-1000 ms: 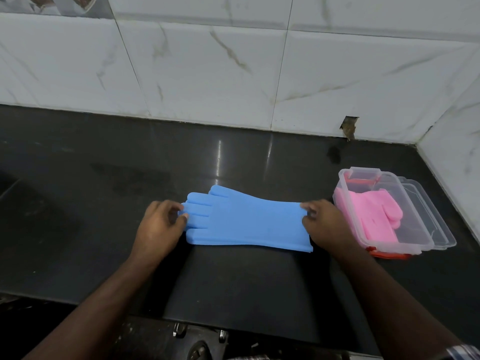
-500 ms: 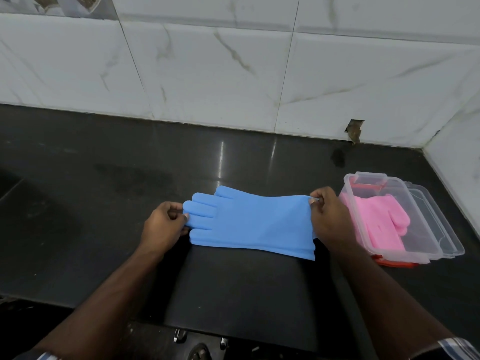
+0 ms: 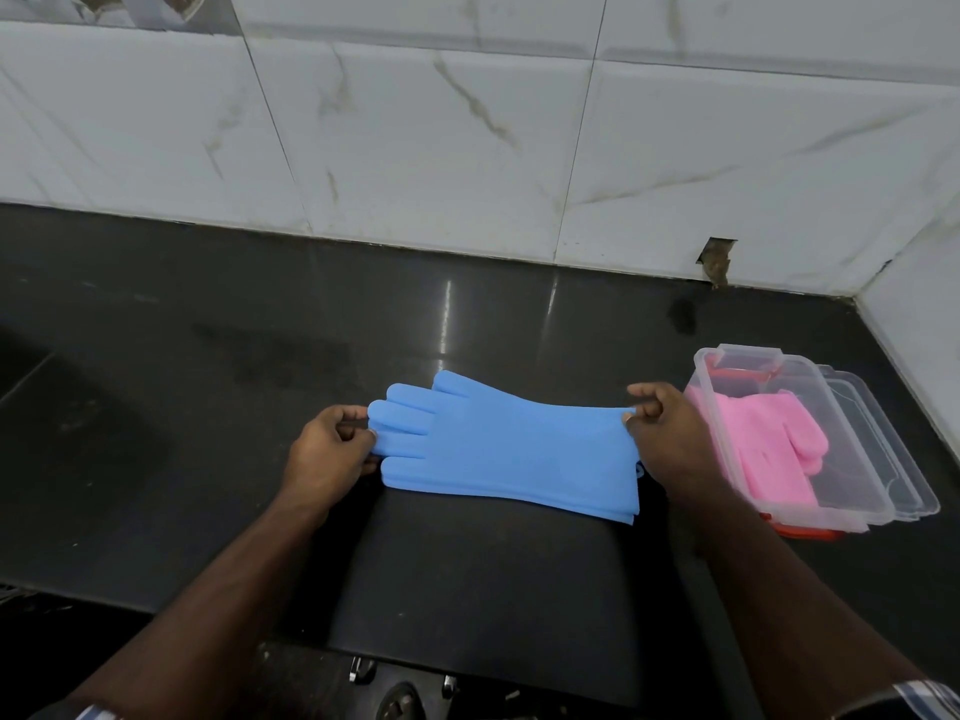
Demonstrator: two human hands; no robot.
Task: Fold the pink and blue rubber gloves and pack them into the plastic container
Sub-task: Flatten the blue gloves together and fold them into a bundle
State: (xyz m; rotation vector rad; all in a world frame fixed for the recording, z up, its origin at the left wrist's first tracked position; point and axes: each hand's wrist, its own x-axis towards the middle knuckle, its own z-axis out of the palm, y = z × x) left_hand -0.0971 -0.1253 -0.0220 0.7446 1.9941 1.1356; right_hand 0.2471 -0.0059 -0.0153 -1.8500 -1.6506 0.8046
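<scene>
**Blue glove held at both ends**

Glossy black stone table (image 3: 208, 407) against white marble-tiled wall (image 3: 415, 148). Blue rubber glove (image 3: 504, 449) stretched flat at centre. Left hand (image 3: 327, 457) pinches its fingertips; right hand (image 3: 670, 439) pinches the cuff. Pink rubber glove (image 3: 769, 449) lies inside clear plastic container (image 3: 852, 491), right.

Two bare forearms, no gloves, no rings seen; left hand (image 3: 327, 454) and right hand (image 3: 670, 439) uncovered; striped sleeve cuff (image 3: 930, 693), blue-white, at right elbow; similar striped cuff edge (image 3: 96, 713) at left elbow
</scene>
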